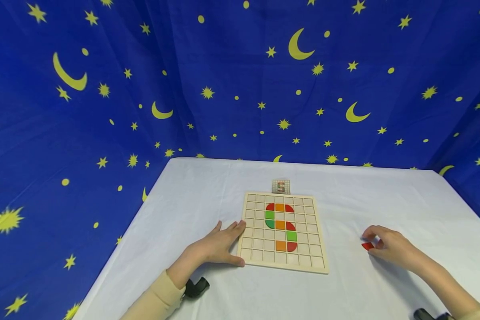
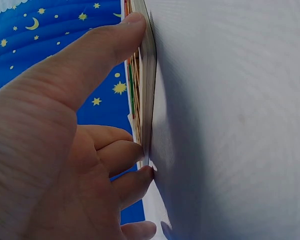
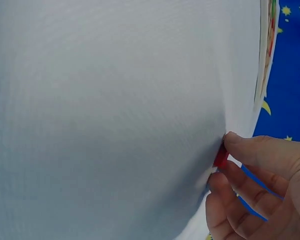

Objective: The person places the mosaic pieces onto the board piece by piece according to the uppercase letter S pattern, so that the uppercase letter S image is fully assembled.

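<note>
A square wooden grid board point(image 1: 260, 257) lies flat on the table, with red, orange and green tiles set in its cells in an S-like shape. My left hand point(image 1: 220, 246) rests at the board's left edge, fingers spread and fairly straight, thumb near the lower left corner. In the left wrist view the thumb and fingertips touch the board's side point(image 2: 149, 90). Right of the board, my right hand point(image 1: 396, 250) pinches a red tile point(image 1: 367, 246) between thumb and fingers, just over the cloth. The right wrist view shows this red tile point(image 3: 221, 156) partly covered by the fingers.
A small pattern card point(image 1: 281, 186) with an S picture lies behind the board's far edge. White cloth point(image 1: 208, 191) covers the table. A blue curtain point(image 1: 240, 80) with yellow stars and moons hangs behind and at the sides. Black straps point(image 1: 197, 288) sit at the wrists.
</note>
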A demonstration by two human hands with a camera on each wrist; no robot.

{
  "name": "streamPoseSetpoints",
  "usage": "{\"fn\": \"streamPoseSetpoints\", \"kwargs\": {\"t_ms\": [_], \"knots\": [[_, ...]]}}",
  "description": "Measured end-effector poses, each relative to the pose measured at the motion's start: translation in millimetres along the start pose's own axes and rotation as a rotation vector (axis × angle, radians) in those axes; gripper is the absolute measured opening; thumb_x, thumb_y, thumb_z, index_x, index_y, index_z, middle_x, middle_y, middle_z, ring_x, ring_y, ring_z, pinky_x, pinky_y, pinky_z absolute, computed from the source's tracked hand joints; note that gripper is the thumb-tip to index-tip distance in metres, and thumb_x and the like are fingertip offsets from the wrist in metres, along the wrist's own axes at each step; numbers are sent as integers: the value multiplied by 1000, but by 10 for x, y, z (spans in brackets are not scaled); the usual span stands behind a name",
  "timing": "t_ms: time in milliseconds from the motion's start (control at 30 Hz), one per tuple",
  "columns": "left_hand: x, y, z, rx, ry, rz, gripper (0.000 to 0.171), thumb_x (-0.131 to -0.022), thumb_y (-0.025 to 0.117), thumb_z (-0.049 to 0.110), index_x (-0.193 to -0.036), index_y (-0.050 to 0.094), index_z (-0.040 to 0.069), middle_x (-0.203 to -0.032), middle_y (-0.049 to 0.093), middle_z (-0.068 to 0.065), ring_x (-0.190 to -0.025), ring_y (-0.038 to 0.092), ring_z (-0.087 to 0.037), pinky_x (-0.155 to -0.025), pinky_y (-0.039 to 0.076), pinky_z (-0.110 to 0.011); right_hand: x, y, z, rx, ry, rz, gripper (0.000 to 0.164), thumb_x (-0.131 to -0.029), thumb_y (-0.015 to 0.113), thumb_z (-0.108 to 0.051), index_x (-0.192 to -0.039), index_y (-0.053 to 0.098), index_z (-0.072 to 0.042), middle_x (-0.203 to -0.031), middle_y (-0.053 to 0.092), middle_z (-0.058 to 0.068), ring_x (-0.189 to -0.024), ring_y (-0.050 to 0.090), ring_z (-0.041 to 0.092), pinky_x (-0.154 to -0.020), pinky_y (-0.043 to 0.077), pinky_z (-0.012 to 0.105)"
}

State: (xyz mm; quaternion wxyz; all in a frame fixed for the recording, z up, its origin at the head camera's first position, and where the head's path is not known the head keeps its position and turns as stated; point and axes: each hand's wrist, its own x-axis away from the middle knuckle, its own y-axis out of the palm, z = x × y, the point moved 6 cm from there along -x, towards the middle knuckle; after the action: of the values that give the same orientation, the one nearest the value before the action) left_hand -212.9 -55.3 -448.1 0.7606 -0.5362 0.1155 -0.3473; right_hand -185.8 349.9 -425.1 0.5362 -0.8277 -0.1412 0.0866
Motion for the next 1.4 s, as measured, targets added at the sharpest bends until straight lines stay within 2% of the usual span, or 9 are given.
{"fn": "streamPoseSetpoints", "kwargs": {"t_ms": [167,400,733,933,1200,1400], "knots": [[-4,1,-4,-2,7,-1,104,-76,71,55,-149,21,1,-154,20,-12,-140,19,-27,-109,6,-58,4,19,11,2,-10,12,33,-71,78,-3,-99,61,-6,-92,61,-1,-75,55,12,-63,49,27],[-1,-12,-5,0,12,-1,104,-76,71,55,-149,21,1,-154,20,-12,-140,19,-27,-109,7,-58,22,32,0,-5,-13,51,29,-70,76,0,-94,62,-9,-88,61,-5,-72,53,7,-60,47,25],[0,-4,-2,-2,12,-7,103,-76,71,55,-149,21,1,-154,20,-12,-140,19,-27,-109,7,-58,-6,32,-1,-1,14,47,24,-71,74,-2,-90,62,-8,-78,56,-6,-65,48,4,-55,43,23],[4,-9,-3,-6,10,-9,103,-77,71,54,-150,20,1,-154,19,-11,-140,18,-27,-109,7,-58,-67,-109,-111,45,16,86,23,-72,76,-4,-91,63,-5,-79,59,-5,-65,51,7,-52,44,23],[12,-16,12,-2,8,-6,103,-77,71,54,-149,21,1,-154,20,-12,-140,19,-28,-109,7,-58,-154,-332,-278,47,-71,167,22,-72,76,-2,-89,63,-6,-82,62,-2,-66,57,8,-54,48,23],[18,-25,17,-3,9,-7,103,-77,71,53,-149,21,1,-154,20,-12,-140,19,-27,-109,7,-58,-194,-400,-364,42,-106,189,23,-72,76,0,-90,63,-7,-83,61,-3,-67,55,5,-57,50,23]]}}
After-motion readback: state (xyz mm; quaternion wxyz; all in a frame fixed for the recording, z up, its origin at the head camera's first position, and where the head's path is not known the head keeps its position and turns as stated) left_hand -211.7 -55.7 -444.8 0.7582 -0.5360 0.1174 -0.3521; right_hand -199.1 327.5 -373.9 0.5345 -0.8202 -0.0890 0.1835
